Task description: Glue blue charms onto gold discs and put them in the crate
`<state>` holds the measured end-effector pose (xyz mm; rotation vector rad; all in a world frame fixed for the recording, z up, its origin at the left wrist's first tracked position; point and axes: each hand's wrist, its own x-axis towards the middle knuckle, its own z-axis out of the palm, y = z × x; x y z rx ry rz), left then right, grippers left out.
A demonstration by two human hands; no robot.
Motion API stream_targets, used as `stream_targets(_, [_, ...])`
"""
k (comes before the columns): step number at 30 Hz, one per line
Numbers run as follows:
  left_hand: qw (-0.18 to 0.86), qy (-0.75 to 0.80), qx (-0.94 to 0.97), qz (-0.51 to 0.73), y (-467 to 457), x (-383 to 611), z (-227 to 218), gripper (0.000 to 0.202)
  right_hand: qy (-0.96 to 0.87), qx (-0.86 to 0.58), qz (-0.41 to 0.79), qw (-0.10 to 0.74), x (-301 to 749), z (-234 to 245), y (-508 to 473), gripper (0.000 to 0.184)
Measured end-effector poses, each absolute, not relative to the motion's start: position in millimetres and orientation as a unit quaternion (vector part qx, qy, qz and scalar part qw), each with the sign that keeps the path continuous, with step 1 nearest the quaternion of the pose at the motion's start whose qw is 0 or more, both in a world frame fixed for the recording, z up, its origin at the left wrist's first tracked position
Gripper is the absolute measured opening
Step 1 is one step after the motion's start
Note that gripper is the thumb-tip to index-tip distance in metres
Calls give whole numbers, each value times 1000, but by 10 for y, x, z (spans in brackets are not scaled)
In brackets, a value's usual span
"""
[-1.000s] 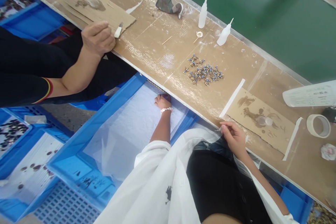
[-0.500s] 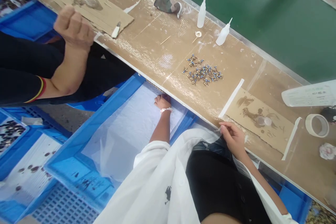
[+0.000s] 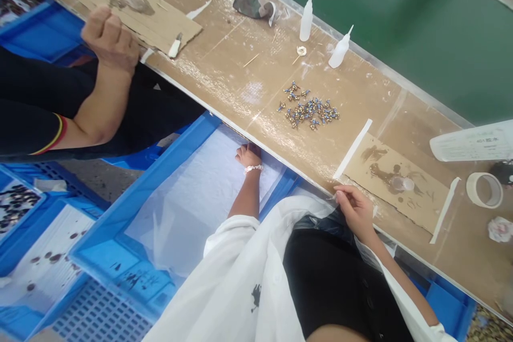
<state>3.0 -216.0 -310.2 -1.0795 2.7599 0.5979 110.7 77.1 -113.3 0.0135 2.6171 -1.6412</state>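
1. Since 1 second ago, a co-worker's hand has moved left, away from the white-handled blade; the person's 2 hands have kept position, so their handling looks unaffected.
2. Left hand: over the white sheet inside the blue tray; fingers partly hidden, grip cannot be told.
3. Right hand: at the table edge, fingers bent; cannot tell whether grasping.
4. Counted: 2 squeeze bottles, 1 "401" bottle, 1 tape roll; blue-and-gold pieces too clustered to count.

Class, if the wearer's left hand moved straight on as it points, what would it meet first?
Likely the table's near edge, though the left hand may sit lower and pass underneath; depth is unclear.
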Motion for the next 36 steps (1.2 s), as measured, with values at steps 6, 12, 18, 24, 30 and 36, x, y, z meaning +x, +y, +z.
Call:
stream_targets(6, [58, 912, -354, 199, -2147, 52, -3106, 26, 853, 18, -520, 39, 1118, -1141, 784, 17])
stream_targets(12, [56, 912, -352, 203, -2178, 48, -3116, 26, 851, 14, -523, 38, 1118, -1136, 789, 15])
stream_targets(18, [50, 910, -357, 203, -2214, 71, -3144, 27, 847, 2, -531, 28, 1127, -1170, 799, 13])
stream_targets(24, [37, 908, -361, 210, -2231, 127, -3142, 33, 846, 21, -531, 39, 1131, -1182, 787, 20])
stream_targets(30, [39, 909, -354, 218, -2223, 126, -3117, 35, 843, 23, -537, 32, 1121, -1165, 780, 18])
stream_targets(36, [41, 909, -351, 219, -2216, 119, -3089, 38, 841, 20, -541, 23, 1115, -1153, 767, 16])
